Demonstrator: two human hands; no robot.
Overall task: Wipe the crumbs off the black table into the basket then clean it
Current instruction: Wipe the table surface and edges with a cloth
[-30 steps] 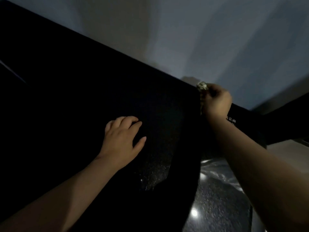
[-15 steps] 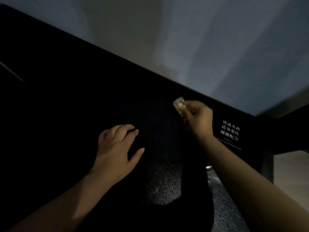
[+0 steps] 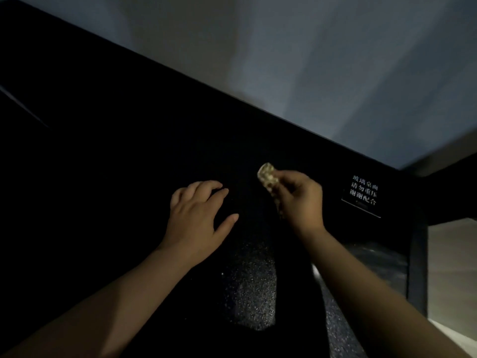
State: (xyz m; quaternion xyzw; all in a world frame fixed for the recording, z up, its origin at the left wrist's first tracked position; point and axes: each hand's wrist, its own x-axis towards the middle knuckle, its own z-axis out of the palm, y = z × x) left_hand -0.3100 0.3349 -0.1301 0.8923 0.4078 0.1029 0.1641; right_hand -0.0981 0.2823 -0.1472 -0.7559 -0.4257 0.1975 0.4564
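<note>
The black table (image 3: 108, 182) fills the left and middle of the dim view, its far edge running diagonally. My left hand (image 3: 197, 219) rests flat on the tabletop with fingers spread. My right hand (image 3: 299, 200) hovers just right of it and pinches a small pale crumpled wad (image 3: 267, 174), which hangs down along the palm. Tiny pale specks (image 3: 247, 288) show on a lit patch of the tabletop below the hands. I see no basket that I can make out.
A black sign with white characters (image 3: 364, 193) sits on the table near its right end. Below the right edge lies something shiny and dark (image 3: 376, 264), too dim to identify. A pale wall (image 3: 309, 60) rises behind; light floor (image 3: 451, 267) shows at right.
My right hand with the pale wad has moved from the table's far right edge leftward and inward over the tabletop, close to my left hand. The left hand has stayed flat.
</note>
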